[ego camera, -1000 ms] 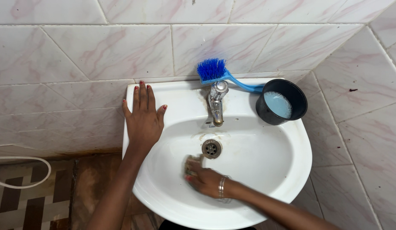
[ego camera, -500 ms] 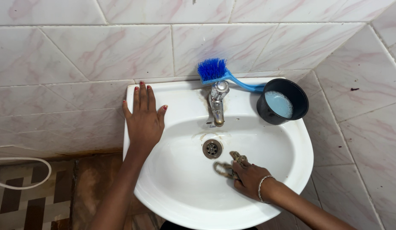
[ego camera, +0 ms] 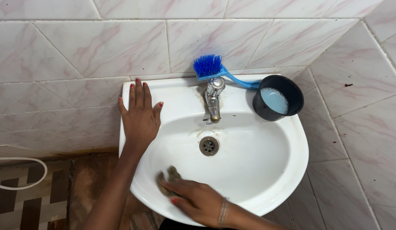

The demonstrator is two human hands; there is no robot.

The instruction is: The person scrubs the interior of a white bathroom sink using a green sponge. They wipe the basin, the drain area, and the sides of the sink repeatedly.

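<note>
Pressing scouring pad point(ego camera: 167, 179), right hand point(ego camera: 193, 198)

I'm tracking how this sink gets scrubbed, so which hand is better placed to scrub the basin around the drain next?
Probably the right hand: it presses the scouring pad against the basin wall below the drain. The left hand lies flat and empty on the sink rim.

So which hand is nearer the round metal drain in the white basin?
Right hand, pressing a brownish scrubbing pad just below-left of the drain. Left hand rests flat on the sink's upper-left rim, farther off.
</note>
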